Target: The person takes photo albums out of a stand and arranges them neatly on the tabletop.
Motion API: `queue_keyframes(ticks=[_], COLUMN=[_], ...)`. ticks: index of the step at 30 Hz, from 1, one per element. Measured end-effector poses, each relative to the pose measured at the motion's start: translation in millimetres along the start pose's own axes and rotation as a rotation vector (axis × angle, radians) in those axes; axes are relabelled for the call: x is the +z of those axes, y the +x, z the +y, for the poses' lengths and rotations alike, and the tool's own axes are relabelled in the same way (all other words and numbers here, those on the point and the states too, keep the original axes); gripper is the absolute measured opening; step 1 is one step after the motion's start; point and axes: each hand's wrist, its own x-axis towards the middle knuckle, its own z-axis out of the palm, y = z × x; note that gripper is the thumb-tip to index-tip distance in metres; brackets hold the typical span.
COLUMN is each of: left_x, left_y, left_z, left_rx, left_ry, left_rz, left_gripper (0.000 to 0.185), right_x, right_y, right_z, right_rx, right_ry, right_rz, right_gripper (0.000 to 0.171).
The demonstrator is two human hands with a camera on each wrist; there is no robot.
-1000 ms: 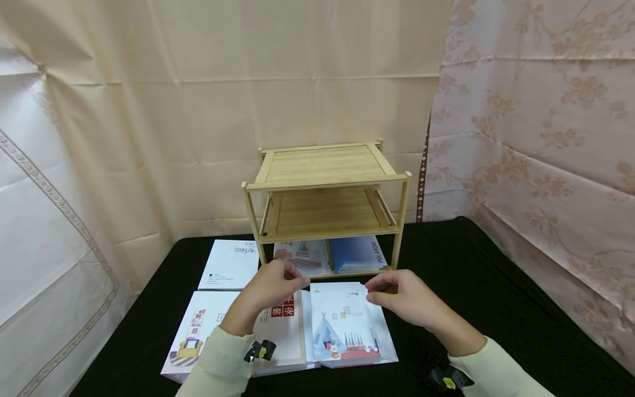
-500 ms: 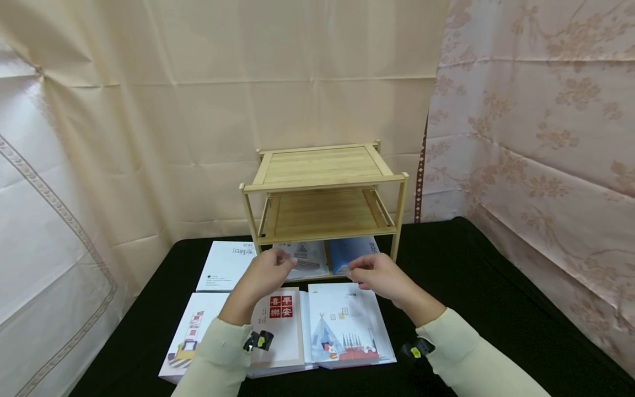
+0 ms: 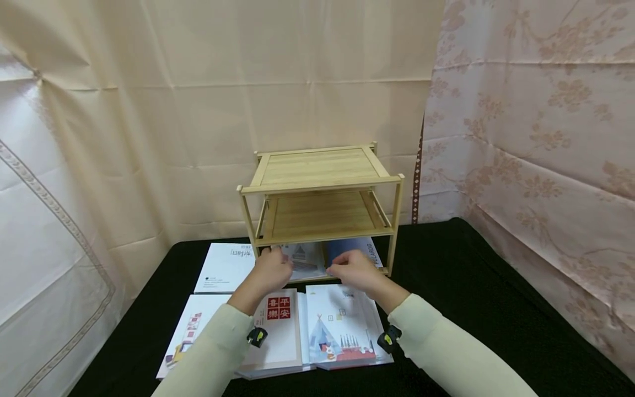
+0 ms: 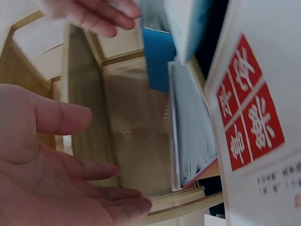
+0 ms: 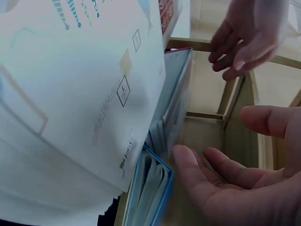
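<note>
Both hands hang before the low front opening of a wooden shelf rack (image 3: 317, 218), holding nothing. My left hand (image 3: 268, 273) is at the left front post, near a grey-white book (image 3: 306, 259) lying on the bottom level. In the left wrist view its fingers (image 4: 89, 169) are spread. My right hand (image 3: 358, 273) overlaps a blue album marked POLAROID (image 3: 366, 248), which lies beside the grey-white book. Its fingers are loosely bent in the right wrist view, close to the blue album's page edges (image 5: 150, 188).
In front of the rack lie a book with red squares (image 3: 278, 342) and one with a tent picture (image 3: 342, 325). A yellow-vehicle book (image 3: 190, 325) and a white book (image 3: 223, 270) are at left. Cloth hangs behind the black table (image 3: 476, 309).
Both hands have moved toward the rack's lower opening, the right hand also leftward from beside the tent-picture book. The books and rack keep their places.
</note>
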Motion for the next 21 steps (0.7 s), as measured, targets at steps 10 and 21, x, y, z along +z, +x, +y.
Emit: queue_keyframes(ticks=[10,21], left_x=[5.2,9.1], left_y=[8.7,12.2], left_z=[-1.2,-6.8], left_rx=[-0.048,-0.062], left_ry=[0.051,0.041], left_rz=[-0.056,-0.089], left_gripper=[0.059,0.064], right_x=[24,36], right_y=[13,20], right_z=[-6,-7], right_rx=[-0.026,0.036], right_ry=[-0.13,-0.166], right_rz=[0.027,0.009], right_gripper=[0.034,0.04])
